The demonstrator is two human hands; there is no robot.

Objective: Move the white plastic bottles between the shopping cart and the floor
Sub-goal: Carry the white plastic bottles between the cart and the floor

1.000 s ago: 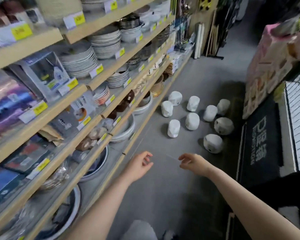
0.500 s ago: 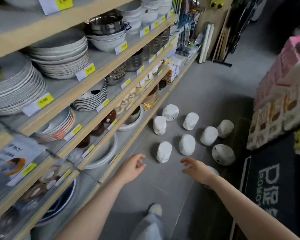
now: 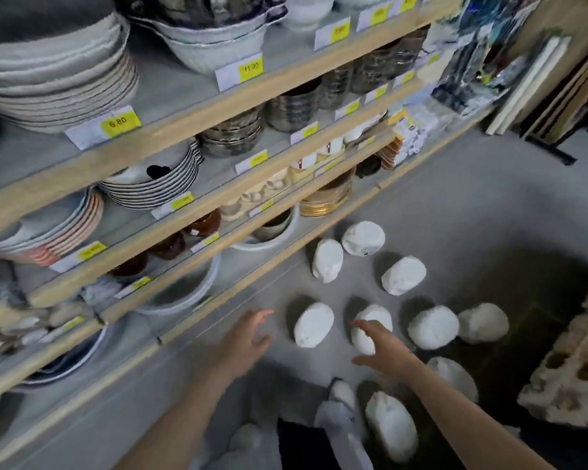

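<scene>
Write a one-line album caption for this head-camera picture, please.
Both open hands, left hand and right hand, reach toward white plastic bottles standing on the grey shop floor beside shelves of plates.

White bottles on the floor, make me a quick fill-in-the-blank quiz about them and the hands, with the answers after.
1. The white bottles stand on the grey ____.
2. Both the left hand and the right hand hold ____.
3. The hand that overlaps a bottle in the head view is the ____ one.
4. The shelves on the left carry stacked plates and ____.

Answers: floor; nothing; right; bowls
</scene>
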